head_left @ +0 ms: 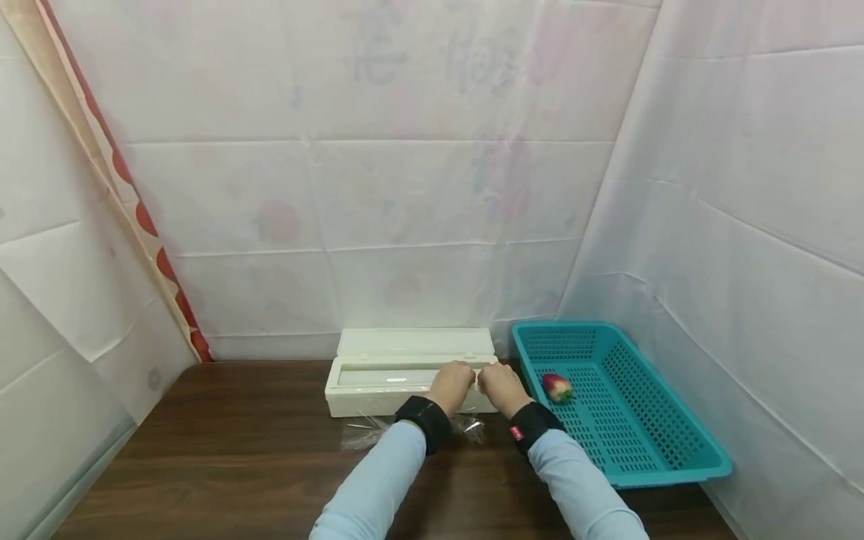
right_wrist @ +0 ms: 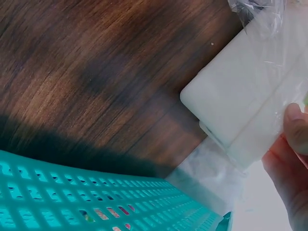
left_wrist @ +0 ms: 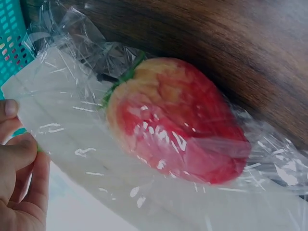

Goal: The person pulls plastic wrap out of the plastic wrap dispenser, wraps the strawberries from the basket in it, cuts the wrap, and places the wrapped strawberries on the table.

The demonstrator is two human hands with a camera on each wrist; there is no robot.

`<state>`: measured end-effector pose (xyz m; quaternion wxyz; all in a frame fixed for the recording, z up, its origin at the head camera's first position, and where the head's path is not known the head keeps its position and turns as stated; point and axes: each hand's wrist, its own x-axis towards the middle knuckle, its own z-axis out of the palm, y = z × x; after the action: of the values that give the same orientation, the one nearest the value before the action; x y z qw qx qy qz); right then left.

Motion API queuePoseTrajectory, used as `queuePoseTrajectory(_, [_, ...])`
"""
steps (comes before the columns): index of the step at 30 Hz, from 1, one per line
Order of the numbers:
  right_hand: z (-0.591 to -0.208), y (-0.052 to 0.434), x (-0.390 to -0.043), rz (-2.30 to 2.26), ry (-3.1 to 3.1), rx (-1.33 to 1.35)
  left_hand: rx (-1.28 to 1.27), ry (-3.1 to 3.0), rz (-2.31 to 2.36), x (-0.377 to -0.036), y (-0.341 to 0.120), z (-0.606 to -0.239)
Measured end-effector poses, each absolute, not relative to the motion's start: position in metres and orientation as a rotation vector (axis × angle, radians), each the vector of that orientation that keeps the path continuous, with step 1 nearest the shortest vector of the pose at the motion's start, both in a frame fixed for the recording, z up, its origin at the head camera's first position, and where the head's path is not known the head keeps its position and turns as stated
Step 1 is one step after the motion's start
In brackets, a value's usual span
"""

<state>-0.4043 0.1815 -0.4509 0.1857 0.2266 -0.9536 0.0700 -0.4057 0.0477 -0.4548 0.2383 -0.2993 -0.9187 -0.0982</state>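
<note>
A white cling-film dispenser box lies open at the back of the brown table. Both hands are at its right end, fingers curled. My left hand pinches the clear cling film at the box's front edge. My right hand grips it right beside. In the left wrist view a red strawberry lies under the film against the box, with my left hand at the lower left. The right wrist view shows my right hand at the box corner.
A teal plastic basket stands right of the box and holds another strawberry. White sheets hang behind and on both sides. The basket's wall also shows in both wrist views.
</note>
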Motion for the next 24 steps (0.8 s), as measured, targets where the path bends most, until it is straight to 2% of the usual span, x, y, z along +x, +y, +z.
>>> queuePoseTrajectory(17, [-0.446,0.186,-0.401,0.223,-2.727,0.622,-0.771,-2.583,-0.341,-0.4,0.016,-0.452])
queuePoseTrajectory(24, [-0.45,0.189,-0.404,0.322,-2.615,0.74,-0.717,-2.575,-0.381,-0.396,-0.002,-0.45])
